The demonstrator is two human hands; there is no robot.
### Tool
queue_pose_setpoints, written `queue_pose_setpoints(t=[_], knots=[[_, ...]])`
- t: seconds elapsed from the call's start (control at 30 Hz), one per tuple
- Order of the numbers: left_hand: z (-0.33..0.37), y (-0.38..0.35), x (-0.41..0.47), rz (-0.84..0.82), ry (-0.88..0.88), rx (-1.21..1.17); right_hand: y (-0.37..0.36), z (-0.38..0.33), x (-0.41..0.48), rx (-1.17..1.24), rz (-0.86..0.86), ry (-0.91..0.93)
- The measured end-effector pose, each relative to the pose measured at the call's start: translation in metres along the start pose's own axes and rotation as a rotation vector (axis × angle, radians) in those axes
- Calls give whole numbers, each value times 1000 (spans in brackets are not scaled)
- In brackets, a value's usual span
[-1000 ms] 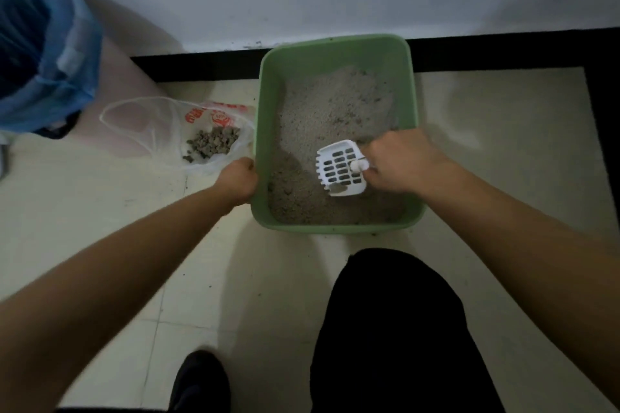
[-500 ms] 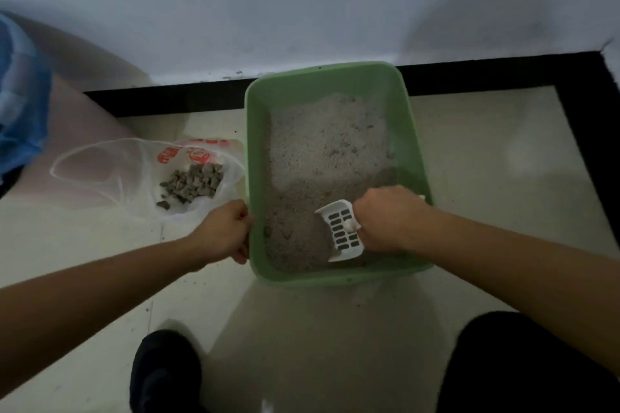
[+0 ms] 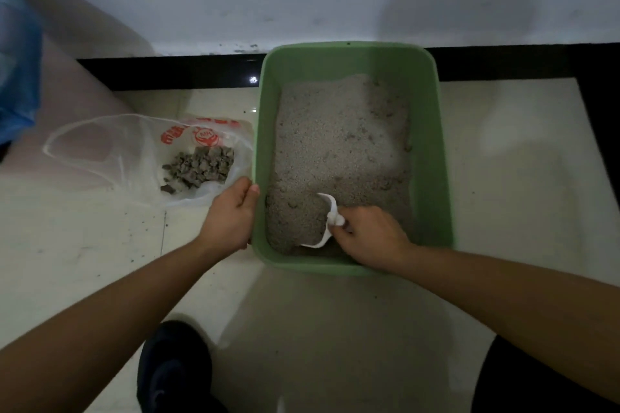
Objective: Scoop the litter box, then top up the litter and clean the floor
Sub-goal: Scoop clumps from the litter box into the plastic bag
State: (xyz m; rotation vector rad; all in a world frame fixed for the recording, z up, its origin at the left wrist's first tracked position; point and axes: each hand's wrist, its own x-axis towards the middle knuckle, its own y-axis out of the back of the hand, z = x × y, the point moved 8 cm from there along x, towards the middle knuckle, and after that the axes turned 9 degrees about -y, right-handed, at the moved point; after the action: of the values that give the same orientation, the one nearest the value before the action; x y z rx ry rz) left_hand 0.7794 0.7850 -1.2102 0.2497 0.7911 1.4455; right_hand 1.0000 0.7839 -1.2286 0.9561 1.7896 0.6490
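Pale tiled floor with a green litter box at the wall.
The floor (image 3: 335,329) carries the litter box (image 3: 446,178), its far end at a black strip (image 3: 167,72) along the wall. Just left of the box lies an open plastic bag (image 3: 100,151) holding grey clumps (image 3: 198,166). Dark specks (image 3: 144,221) dot the tiles left of it, and a dark shoe (image 3: 174,369) stands nearer.
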Motion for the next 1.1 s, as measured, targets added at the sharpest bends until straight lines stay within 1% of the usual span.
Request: queue_pose_setpoints(t=[0.13,0.27,0.4,0.47,0.57,0.73,0.83,0.97,1.1], knots=[[1,-1,-1,29,-16,22,-4,-1,-4,134,49,-65],[5,0,-3,13,5,-59,-7,-6,-4,191,56,-153],[9,1,-3,11,2,-60,-7,-9,-2,221,84,-172],[8,0,-3,15,5,-53,1,-12,7,185,146,-143],[5,-2,-3,12,8,-55,21,-15,30,85,234,-42],[0,-5,-2,-2,20,-133,32,-7,47,64,216,30],[-1,-5,-1,15,-9,-165,36,0,44,122,194,98],[0,-5,0,2,-26,-191,48,6,36,308,216,157],[0,-4,-1,-15,-10,-201,60,9,28,439,257,144]])
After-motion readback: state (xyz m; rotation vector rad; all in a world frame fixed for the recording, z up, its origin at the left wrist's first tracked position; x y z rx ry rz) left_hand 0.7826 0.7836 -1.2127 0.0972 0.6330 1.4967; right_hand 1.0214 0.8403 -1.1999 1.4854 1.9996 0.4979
